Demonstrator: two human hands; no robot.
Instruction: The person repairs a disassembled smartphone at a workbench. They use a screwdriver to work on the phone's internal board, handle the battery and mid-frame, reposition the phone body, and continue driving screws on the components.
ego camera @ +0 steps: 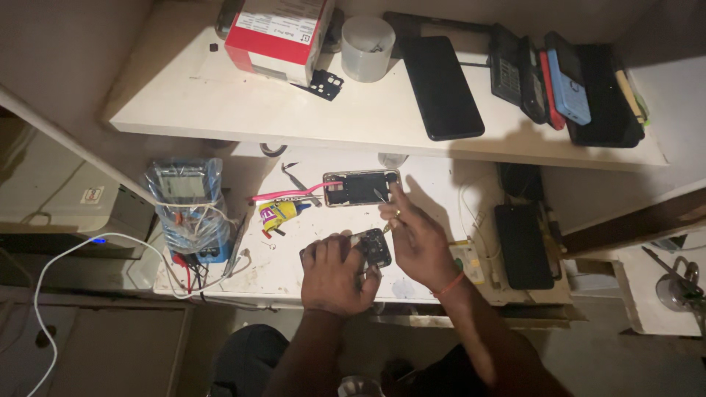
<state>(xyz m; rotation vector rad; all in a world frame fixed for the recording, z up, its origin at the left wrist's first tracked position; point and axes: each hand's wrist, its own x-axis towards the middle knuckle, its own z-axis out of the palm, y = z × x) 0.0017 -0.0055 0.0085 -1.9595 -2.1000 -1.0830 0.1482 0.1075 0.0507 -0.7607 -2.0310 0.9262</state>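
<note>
Black phone part (375, 247) pinched in left hand (334, 276) fingers, right hand (415, 239) fingers spread just beside.

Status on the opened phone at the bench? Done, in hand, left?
Done: the opened phone body lies on the white worktop with its back off and insides exposed.

In hand: the left hand holds a small dark phone part; the right hand reaches a finger toward the open body, touching or just above it.

Left: the dark part is still out of the body, and no back cover is fitted.
</note>
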